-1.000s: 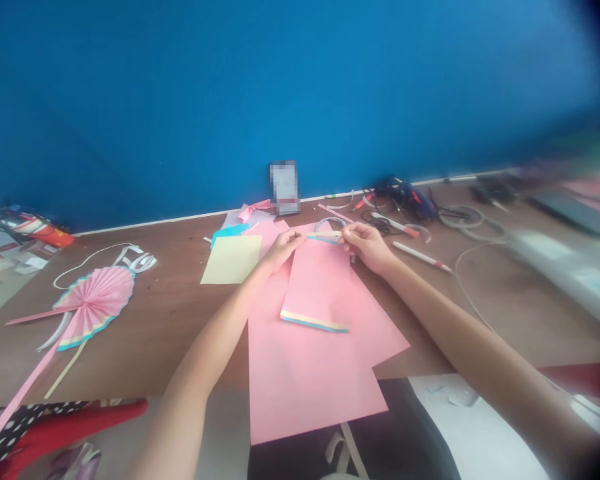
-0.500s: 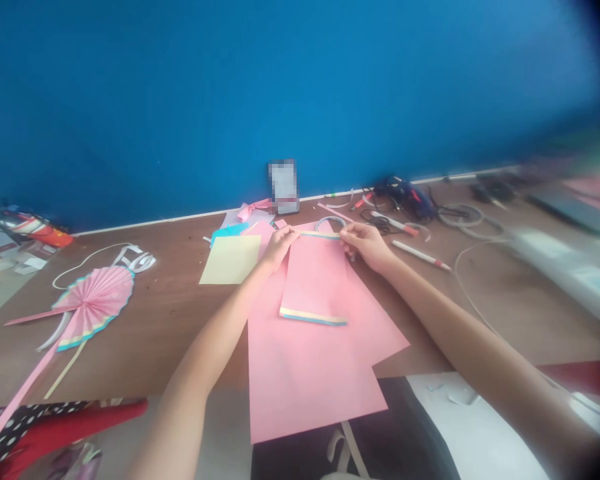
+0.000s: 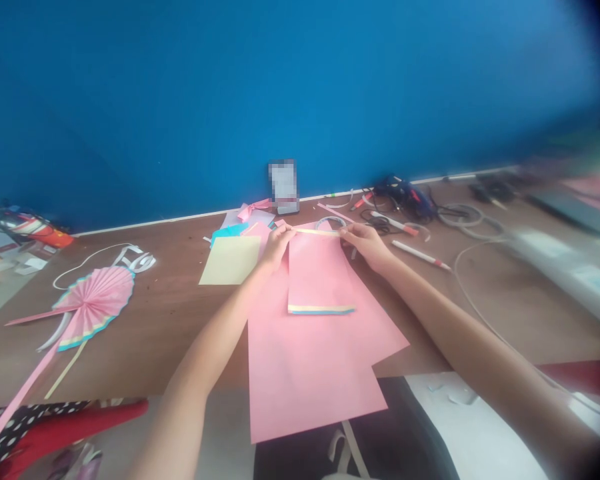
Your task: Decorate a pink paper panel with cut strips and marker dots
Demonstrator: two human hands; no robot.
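The narrow pink sheet lies with its long axis running away from the person toward the blue wall, its yellow-and-blue striped edge nearest the body. The left hand and right hand, both nearly closed, pinch its far end, with a thin pale strip stretched between them. It rests on a larger pink sheet on the tabletop, just right of a pale yellow paper. Compared with the earlier view, the striped edge sits farther from the body and level, no longer slanted.
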